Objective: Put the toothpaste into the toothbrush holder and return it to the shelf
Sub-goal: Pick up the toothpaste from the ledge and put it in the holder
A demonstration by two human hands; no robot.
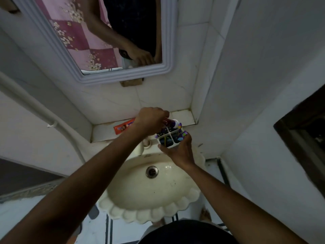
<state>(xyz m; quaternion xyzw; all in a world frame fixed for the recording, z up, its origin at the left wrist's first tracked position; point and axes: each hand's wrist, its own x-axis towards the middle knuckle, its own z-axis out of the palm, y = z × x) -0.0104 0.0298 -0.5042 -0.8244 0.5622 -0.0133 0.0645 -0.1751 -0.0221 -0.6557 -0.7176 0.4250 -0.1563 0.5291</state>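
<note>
A white toothbrush holder with four compartments and purple pictures is held above the back of the sink, just in front of the shelf. My right hand grips it from below and the side. My left hand is closed over its top, fingers around a small tube with a white cap standing in a far compartment. An orange toothpaste box lies flat on the tiled shelf, partly hidden behind my left wrist.
A cream shell-edged sink with a metal drain lies below my arms. A tap sits at its back. A framed mirror hangs above the shelf. Walls close in on both sides.
</note>
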